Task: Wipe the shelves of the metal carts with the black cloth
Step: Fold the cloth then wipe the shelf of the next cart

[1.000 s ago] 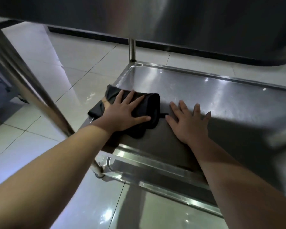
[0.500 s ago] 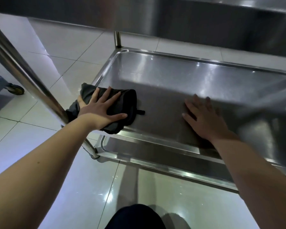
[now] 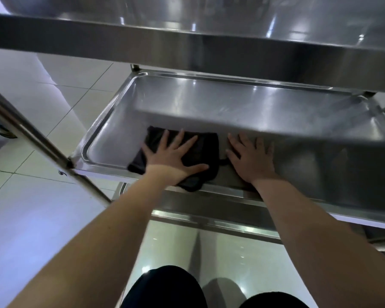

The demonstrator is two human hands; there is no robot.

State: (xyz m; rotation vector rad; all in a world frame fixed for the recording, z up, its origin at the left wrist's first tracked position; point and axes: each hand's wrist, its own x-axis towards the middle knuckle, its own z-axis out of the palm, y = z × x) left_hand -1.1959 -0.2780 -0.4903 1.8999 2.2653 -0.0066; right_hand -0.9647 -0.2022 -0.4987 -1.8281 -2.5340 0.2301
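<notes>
Left hand (image 3: 172,160) flat, fingers spread, pressing the black cloth (image 3: 200,150) onto the cart's middle shelf (image 3: 253,107) near its front-left corner. Right hand (image 3: 251,157) lies flat just beside the cloth, grip holding nothing.

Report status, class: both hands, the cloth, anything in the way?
Left hand flat, pressing black cloth on middle shelf. Right hand flat on bare metal beside it. Nothing seen in the way.

Glossy pale tiled floor (image 3: 31,218) with soft light reflections
</notes>
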